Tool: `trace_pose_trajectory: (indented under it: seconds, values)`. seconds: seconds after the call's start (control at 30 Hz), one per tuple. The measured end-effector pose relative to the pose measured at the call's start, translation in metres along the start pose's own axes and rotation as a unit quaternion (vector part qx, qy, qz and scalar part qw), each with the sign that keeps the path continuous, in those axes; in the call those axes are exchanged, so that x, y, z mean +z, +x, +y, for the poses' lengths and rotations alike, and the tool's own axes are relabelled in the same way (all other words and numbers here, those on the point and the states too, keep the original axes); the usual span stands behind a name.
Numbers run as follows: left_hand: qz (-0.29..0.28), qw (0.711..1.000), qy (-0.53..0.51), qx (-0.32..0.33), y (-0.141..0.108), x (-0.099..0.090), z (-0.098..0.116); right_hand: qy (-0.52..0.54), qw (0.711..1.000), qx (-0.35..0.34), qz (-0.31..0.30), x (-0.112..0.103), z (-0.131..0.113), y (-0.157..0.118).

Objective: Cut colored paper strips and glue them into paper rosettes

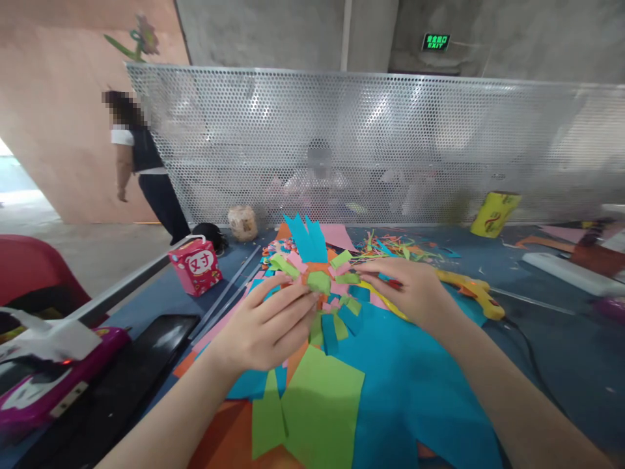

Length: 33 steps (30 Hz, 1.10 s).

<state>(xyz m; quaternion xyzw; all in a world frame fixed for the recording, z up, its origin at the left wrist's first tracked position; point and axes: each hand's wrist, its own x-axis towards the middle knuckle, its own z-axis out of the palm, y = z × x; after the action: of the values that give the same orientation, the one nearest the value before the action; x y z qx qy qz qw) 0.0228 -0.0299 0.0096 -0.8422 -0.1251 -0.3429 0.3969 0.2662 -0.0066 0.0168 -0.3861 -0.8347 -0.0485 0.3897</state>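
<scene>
Near the middle of the table, my left hand (273, 319) is closed on a small paper craft (319, 281) with a green centre and pink, green and orange pieces around it. My right hand (405, 283) is at the craft's right side, its thumb and fingers bent toward a small green paper strip (347, 278); whether it grips anything is too small to tell. Below the hands lie a large green sheet (325, 404), a blue sheet (400, 384) and several cut strips. Blue fringed paper (308, 240) stands behind the craft. A yellow glue gun (471, 290) rests beyond my right wrist.
A pink box (196, 266), a black phone-like slab (117, 384) and a purple power strip (63, 371) are on the left. Thin paper strips (400, 247) lie behind my right hand, near a yellow can (495, 214). A perforated metal screen (342, 117) borders the table's back; a person stands left.
</scene>
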Motion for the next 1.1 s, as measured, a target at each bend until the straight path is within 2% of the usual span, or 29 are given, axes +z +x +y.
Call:
trace_pose_trajectory:
  seconds: [0.1,0.23,0.43,0.57,0.83,1.1]
  values:
    - [0.001,1.0,-0.004,-0.003,0.0001,-0.0004,0.0003,-0.062,0.996,-0.072,-0.005,0.0017,0.002,-0.0013]
    - [0.006,1.0,-0.006,-0.002,0.0004,0.0001,-0.0001,-0.135,0.975,-0.178,0.01,0.0033,0.0044,-0.003]
    - [0.008,1.0,-0.004,0.001,0.0,0.0008,-0.0009,-0.252,0.938,-0.239,0.011,0.0016,0.0036,-0.0027]
    - [0.006,1.0,0.001,-0.002,-0.0009,0.0004,-0.0007,-0.272,0.932,-0.24,0.003,0.0009,0.001,-0.0009]
    - [0.007,1.0,-0.011,-0.001,0.0008,0.0002,0.0001,-0.196,0.968,-0.153,0.023,0.0006,0.0022,-0.0012]
    - [0.006,1.0,-0.013,0.004,0.002,-0.0004,0.0,-0.176,0.971,-0.162,0.004,0.001,0.0014,-0.0008]
